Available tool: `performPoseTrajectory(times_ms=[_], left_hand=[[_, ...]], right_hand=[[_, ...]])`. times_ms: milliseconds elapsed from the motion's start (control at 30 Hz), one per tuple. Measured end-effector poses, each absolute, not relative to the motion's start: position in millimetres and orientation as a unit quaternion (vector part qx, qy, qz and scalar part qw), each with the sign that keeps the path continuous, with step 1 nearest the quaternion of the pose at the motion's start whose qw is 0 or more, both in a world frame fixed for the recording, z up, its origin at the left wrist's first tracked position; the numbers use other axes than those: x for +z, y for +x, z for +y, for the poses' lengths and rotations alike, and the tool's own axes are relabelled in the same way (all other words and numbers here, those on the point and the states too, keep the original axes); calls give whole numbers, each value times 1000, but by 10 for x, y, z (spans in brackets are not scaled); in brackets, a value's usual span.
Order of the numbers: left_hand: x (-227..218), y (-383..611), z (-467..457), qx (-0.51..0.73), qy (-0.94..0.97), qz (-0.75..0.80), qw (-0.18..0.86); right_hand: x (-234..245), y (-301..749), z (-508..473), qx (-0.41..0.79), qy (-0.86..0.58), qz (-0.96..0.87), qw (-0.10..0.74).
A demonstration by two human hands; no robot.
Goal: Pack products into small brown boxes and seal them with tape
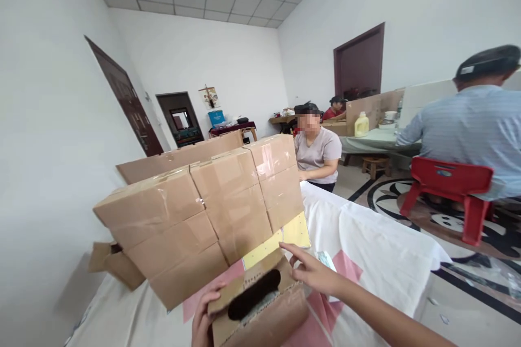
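A small brown cardboard box (260, 314) with a long oval opening in its top sits low in front of me on the table. My left hand (204, 315) holds its left end, fingers over the top edge. At the box's far right corner is my right hand (311, 272), its index finger stretched out and the other fingers partly curled. Whether that hand touches the box I cannot tell. Inside the oval opening it is dark. A white and green packet or paper (325, 261) lies just behind my right hand, partly hidden by it.
Stacked taped cartons (215, 211) form a wall beyond the box. Pink (348, 267) and yellow sheets (299, 229) lie on the white tablecloth (366, 233). One person (319, 146) sits across from me; another (472, 124) sits at right near a red chair (451, 173).
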State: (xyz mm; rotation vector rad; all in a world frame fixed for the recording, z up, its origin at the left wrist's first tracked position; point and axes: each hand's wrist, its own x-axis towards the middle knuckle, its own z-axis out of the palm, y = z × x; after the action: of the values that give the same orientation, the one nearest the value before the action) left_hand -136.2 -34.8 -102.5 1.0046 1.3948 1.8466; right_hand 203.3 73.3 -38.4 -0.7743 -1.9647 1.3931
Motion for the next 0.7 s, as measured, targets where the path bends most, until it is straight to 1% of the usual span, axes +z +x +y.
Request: performPoseTrajectory(times_ms=[100, 167, 200, 267, 367, 467, 567, 700], left_hand=[[-967, -1317, -354, 720, 388, 502, 281], [-951, -1215, -354, 745, 365, 481, 283], [-950, -1158, -350, 752, 352, 477, 288], [-959, -1062, -333, 761, 336, 477, 283], [-975, -1002, -332, 769, 348, 475, 247], [-957, -1028, -407, 738, 386, 504, 230], [-908, -1089, -504, 692, 416, 534, 250], [-883, -1167, -518, 662, 427, 553, 272]], right_hand=[[-377, 2160, 599, 586, -227, -722, 291], [-389, 2189, 502, 603, -180, -729, 270], [-407, 2161, 455, 603, -178, -728, 274], [-467, 2014, 374, 591, -228, -703, 322], [-573, 1673, 311, 557, -335, -619, 441], [-633, 1432, 301, 532, -365, -564, 516], [-629, 1389, 296, 517, -359, -555, 544], [-604, 1430, 278, 514, -347, -566, 543]])
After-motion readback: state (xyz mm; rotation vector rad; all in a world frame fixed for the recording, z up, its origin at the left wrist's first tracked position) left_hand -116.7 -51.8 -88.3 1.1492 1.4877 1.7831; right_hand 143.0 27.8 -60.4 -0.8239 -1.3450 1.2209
